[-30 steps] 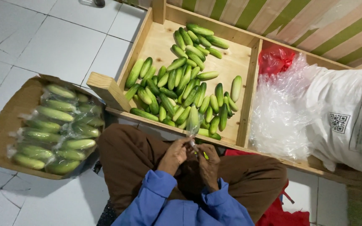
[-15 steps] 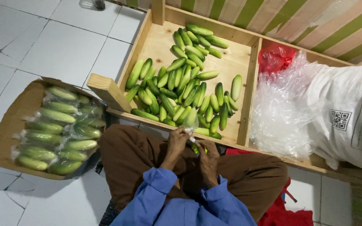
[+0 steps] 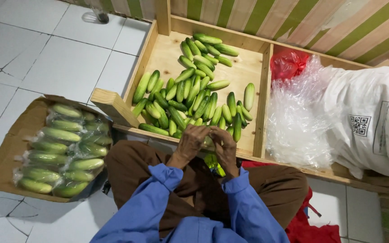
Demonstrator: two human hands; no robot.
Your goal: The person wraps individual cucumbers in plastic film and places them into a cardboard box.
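Cucumbers (image 3: 193,96) lie loose in a heap in the left compartment of the wooden crate (image 3: 158,54), most of them crowded toward the near edge, just beyond the person's knees. The likeliest slip, as I judge it, is at that near edge: the pile leans against the low rail there, and a knock from either wrist could roll one over onto the lap or the tiled floor (image 3: 46,58).

Left of the crate, a cardboard box (image 3: 10,148) holds cucumbers already packed in clear plastic bags (image 3: 64,153); it sits askew with a flap hanging, so a careless drop could tip a bag out. Right of the crate's divider lie a heap of clear plastic bags (image 3: 296,121), a white sack (image 3: 374,117) and a red plastic bag (image 3: 289,65).

The left hand (image 3: 192,141) and right hand (image 3: 223,144) meet over the near edge, each grip closed around something small and green (most likely a cucumber, perhaps in a bag, though the fingers hide it). A loose hold could let it fall between the knees.

The cucumbers look short, smooth and firm, dark green fading to pale.
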